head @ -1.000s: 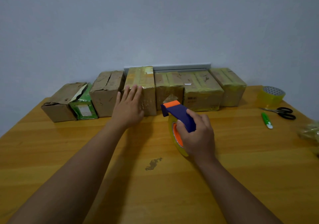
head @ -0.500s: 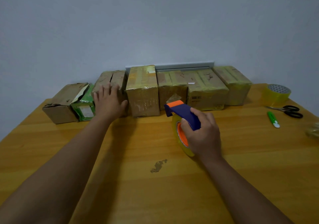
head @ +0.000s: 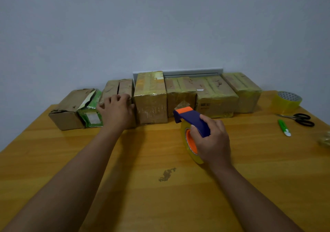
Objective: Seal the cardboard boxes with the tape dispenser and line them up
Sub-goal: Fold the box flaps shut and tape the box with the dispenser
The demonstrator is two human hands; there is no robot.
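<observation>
Tape dispenser in right hand

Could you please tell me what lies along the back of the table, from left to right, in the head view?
Open cardboard box → green box → untaped box under the left hand → four taped boxes → spare tape roll.

Head view — forward, down, close.

table: glossy wood | boxes: matt cardboard, shiny tape | tape dispenser: smooth plastic
</observation>
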